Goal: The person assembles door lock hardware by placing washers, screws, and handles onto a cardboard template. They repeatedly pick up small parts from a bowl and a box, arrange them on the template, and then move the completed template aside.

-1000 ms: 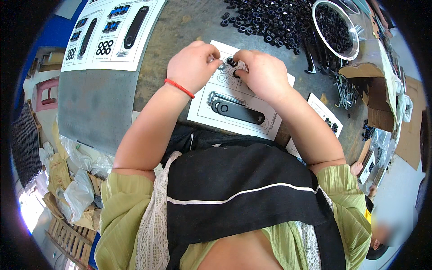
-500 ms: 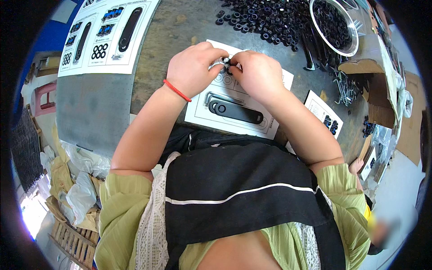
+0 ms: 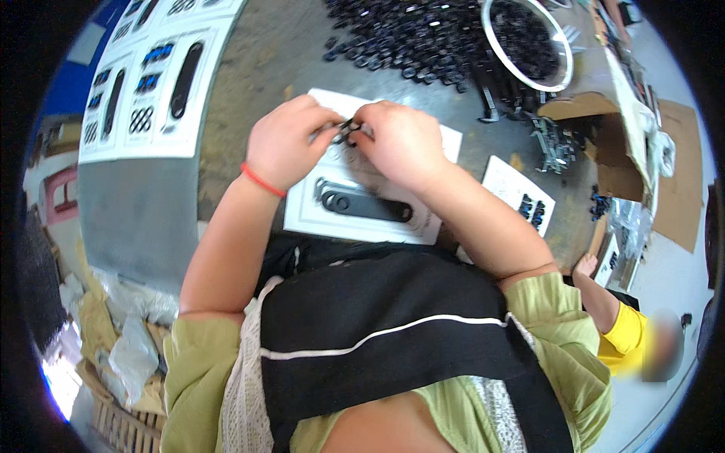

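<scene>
Above the far part of a white printed card (image 3: 302, 215), my left hand (image 3: 291, 140) and my right hand (image 3: 400, 143) meet fingertip to fingertip. Both are closed in a pinch around small dark hardware (image 3: 347, 127), smeared by motion and mostly covered by the fingers. Whether it is one piece or two, I cannot tell. Nearer to me on the card lies a long flat black tool (image 3: 370, 206) with a round ring at its left end. Thin metal hex keys (image 3: 325, 184) lie along its far side. Printed ring outlines show partly under my hands.
Black nuts (image 3: 408, 38) lie heaped at the far side, beside a round metal bowl (image 3: 563, 45) of dark parts. Bent metal keys (image 3: 557, 143) lie by a cardboard box (image 3: 604, 143). Filled cards (image 3: 170, 83) stand at left, a smaller card (image 3: 502, 185) at right. Another person's yellow sleeve (image 3: 625, 340) shows.
The whole view has shifted, so the table and card sit further left and lower. My hands stay pinched together over the card. More of the other person shows at the right.
</scene>
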Demonstrator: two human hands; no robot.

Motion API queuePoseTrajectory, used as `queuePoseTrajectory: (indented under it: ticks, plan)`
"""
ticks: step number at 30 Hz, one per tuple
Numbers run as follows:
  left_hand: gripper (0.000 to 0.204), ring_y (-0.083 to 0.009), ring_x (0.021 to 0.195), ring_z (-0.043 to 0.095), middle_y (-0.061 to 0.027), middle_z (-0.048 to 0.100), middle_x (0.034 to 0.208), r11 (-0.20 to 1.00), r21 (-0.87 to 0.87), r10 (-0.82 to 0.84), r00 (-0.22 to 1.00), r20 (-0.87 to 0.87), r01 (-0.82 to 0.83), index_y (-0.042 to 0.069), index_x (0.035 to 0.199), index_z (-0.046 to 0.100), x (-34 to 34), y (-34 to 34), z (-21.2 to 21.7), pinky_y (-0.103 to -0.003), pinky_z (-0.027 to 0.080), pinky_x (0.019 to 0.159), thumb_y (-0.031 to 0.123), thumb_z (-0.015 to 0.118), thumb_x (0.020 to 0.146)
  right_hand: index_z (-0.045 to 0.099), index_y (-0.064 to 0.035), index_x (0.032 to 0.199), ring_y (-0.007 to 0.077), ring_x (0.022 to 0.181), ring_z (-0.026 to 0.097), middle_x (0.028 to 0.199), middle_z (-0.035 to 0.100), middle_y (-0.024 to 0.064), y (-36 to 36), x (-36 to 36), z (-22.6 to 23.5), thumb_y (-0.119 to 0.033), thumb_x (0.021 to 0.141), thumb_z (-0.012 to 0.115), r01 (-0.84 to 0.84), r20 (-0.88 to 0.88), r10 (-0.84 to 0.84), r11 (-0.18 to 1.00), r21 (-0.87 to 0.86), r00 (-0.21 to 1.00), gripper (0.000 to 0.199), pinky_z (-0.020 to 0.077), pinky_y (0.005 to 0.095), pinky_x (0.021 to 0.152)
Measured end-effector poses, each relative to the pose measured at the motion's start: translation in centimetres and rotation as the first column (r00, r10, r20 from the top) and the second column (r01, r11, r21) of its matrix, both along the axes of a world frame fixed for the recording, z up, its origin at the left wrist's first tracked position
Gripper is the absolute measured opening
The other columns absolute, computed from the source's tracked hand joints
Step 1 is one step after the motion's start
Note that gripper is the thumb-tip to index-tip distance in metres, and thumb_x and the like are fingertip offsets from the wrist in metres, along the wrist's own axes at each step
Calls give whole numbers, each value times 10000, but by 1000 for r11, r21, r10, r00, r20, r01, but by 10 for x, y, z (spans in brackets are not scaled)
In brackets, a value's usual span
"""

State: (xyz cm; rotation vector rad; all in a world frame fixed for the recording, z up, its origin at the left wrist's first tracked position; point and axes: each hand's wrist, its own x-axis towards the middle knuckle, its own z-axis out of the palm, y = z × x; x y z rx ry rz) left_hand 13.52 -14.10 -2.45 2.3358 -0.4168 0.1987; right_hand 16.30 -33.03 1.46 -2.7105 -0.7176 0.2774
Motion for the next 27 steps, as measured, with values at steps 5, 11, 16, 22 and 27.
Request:
queuePoseTrajectory:
  ticks: [5, 11, 16, 22, 27]
  plan:
    - [235, -126, 596, 428, -40, 497, 750, 968, -234, 83, 996, -17, -85, 20, 1000, 678, 2, 5, 9, -257, 367, 565, -48, 680, 775, 729, -116, 994, 316, 898, 676, 956, 697, 107, -67, 63, 22, -256, 846, 677, 168, 243, -245, 939, 299, 939, 210, 547, 425, 777]
    - [182, -131, 569, 435, -31, 523, 743, 950, -273, 151, 988, -10, -148, 53, 977, 692, 12, 5, 0, -261, 383, 545, 25, 686, 797, 740, -146, 1036, 304, 902, 675, 981, 694, 112, -156, 165, 23, -235, 837, 693, 330, 369, -359, 933, 142, 857, 224, 542, 417, 784]
    - [159, -126, 575, 443, -35, 530, 747, 953, -251, 164, 985, -53, -172, 46, 961, 693, 12, 6, -1, -258, 388, 551, 35, 685, 803, 736, -138, 968, 304, 918, 667, 1001, 676, 90, -152, 177, 9, -214, 819, 679, 296, 450, -296, 952, 73, 842, 177, 545, 421, 793]
    - [149, -131, 598, 458, -37, 527, 743, 949, -261, 176, 984, -34, -179, 38, 945, 687, 13, 6, -3, -258, 390, 567, 29, 683, 796, 701, -36, 975, 282, 838, 684, 876, 704, 130, -155, 178, 16, -174, 770, 697, 421, 385, -438, 897, 131, 813, 248, 536, 365, 784]
    - [153, -140, 617, 465, -28, 523, 738, 928, -330, 166, 984, -58, -176, 30, 936, 695, 16, 7, 4, -267, 400, 587, 40, 700, 784, 713, -26, 1031, 234, 848, 703, 911, 731, 127, -174, 169, 20, -172, 843, 711, 368, 364, -425, 904, 218, 829, 238, 538, 335, 780]
